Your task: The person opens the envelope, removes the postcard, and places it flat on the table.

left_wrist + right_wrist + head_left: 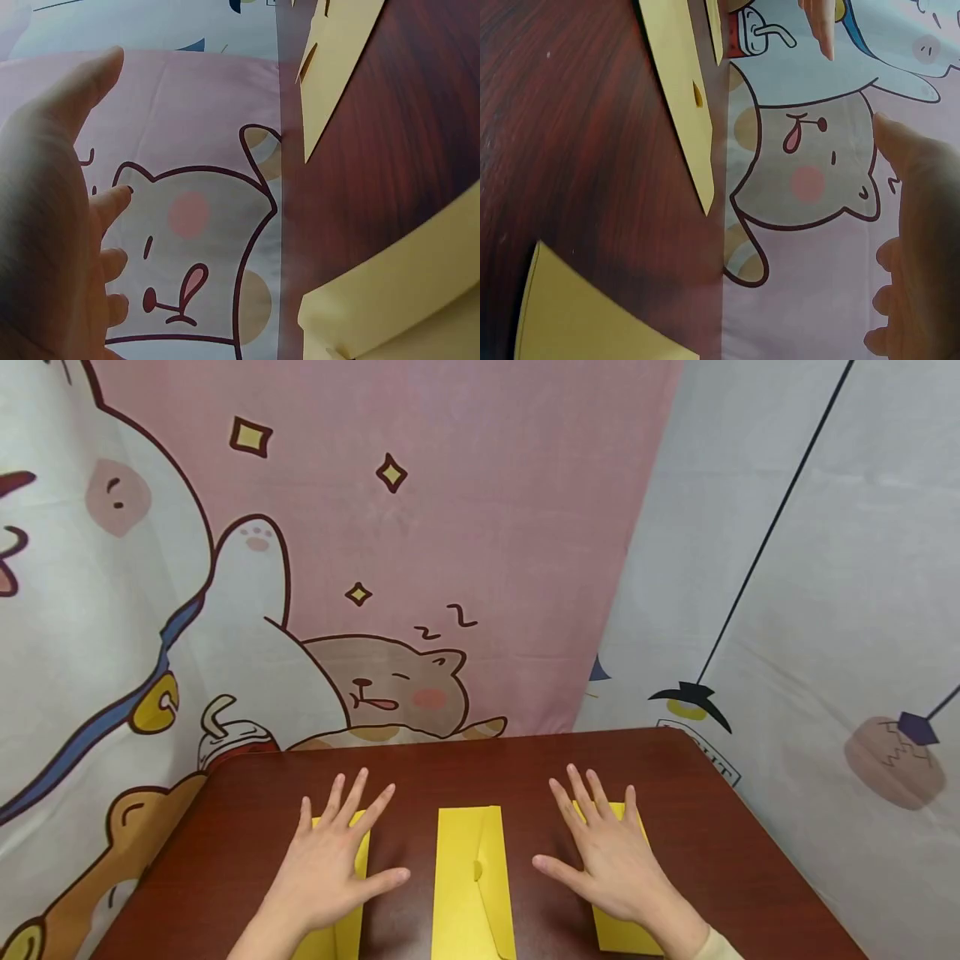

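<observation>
Three yellow envelopes lie in a row on the table. My left hand (324,868), fingers spread, hovers over the left envelope (348,935) and hides much of it. Over the right envelope (626,935) my right hand (611,864) is held the same way, palm down and holding nothing. Between the hands lies the middle envelope (468,885), its flap and small tab facing up. The left wrist view has the left hand (45,202) raised apart from the envelopes. In the right wrist view, the right hand (930,240) is likewise off the table.
The dark reddish-brown table (525,768) has its far edge against a hanging cloth (510,527) printed with cartoon animals. Another pale printed cloth (847,593) hangs along the right side.
</observation>
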`<state>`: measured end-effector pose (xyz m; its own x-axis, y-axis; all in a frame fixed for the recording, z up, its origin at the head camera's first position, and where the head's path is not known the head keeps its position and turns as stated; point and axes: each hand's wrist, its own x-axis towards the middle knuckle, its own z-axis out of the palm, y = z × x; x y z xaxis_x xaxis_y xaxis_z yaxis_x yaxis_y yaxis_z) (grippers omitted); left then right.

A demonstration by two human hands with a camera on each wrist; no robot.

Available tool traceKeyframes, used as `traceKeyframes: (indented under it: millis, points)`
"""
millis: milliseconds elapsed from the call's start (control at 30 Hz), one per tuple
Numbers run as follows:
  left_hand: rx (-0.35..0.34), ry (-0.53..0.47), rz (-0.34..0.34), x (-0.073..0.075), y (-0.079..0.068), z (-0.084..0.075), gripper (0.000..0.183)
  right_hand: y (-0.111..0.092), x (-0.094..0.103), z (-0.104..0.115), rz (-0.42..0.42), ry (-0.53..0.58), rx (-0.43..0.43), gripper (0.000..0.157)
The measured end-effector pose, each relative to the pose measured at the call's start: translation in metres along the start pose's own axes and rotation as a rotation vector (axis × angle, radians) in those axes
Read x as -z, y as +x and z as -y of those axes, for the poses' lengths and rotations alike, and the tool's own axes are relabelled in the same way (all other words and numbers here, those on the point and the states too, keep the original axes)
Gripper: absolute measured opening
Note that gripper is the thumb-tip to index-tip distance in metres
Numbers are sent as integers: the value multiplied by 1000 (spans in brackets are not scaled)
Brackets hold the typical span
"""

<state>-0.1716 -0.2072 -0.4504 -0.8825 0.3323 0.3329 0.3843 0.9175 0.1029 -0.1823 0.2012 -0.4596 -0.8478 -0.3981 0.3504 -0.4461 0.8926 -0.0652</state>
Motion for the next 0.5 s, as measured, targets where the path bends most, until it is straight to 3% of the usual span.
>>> traceKeyframes:
  millis: [500]
  points:
    - [24,-25,9,-1,-17,24,104,11,-4,27,24,24,50,100]
